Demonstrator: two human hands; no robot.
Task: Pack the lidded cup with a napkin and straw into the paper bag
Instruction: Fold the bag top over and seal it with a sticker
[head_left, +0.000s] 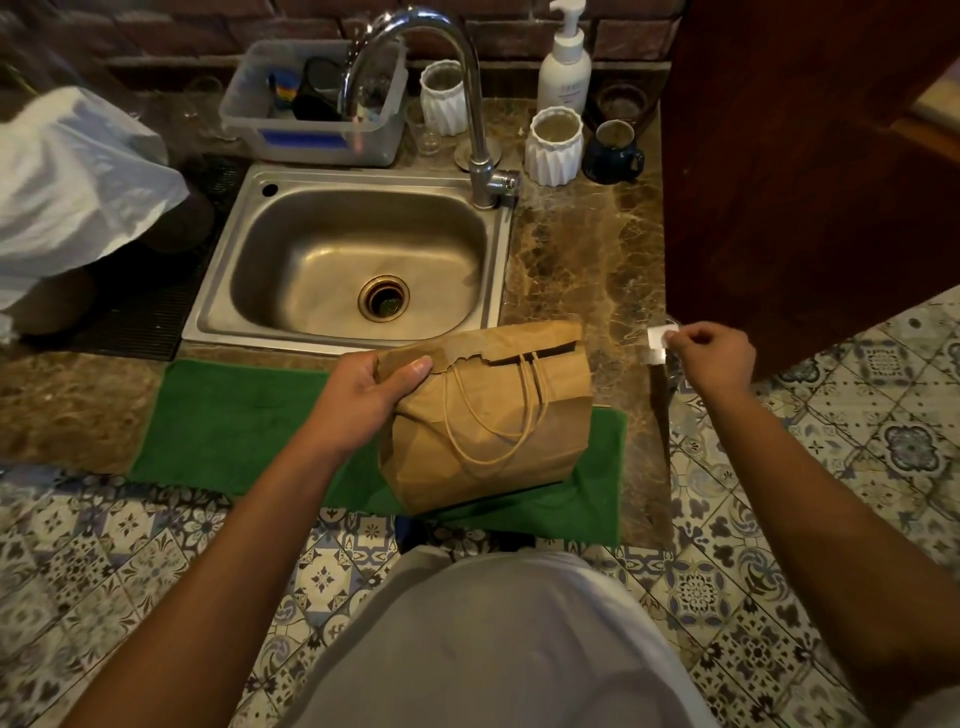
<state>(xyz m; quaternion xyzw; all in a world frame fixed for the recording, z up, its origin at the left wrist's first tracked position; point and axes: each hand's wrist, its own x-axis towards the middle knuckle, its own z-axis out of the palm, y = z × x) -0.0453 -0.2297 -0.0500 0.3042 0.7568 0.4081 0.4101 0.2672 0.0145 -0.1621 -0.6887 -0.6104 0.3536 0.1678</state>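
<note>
A brown paper bag (498, 415) with twine handles stands on a green mat (234, 415) at the counter's front edge, its top folded over. My left hand (363, 395) grips the folded top at its left corner. My right hand (714, 358) is off to the right at the counter's edge, pinching a small white piece (658, 340), perhaps tape or a sticker, between thumb and fingers. The cup, napkin and straw are not visible; the closed bag hides its contents.
A steel sink (358, 265) with a tall tap (467, 104) lies behind the bag. White ribbed cups (553, 145), a dark mug (613, 153), a pump bottle (563, 62) and a plastic tub (317, 109) stand at the back. A wooden panel (789, 171) rises at right.
</note>
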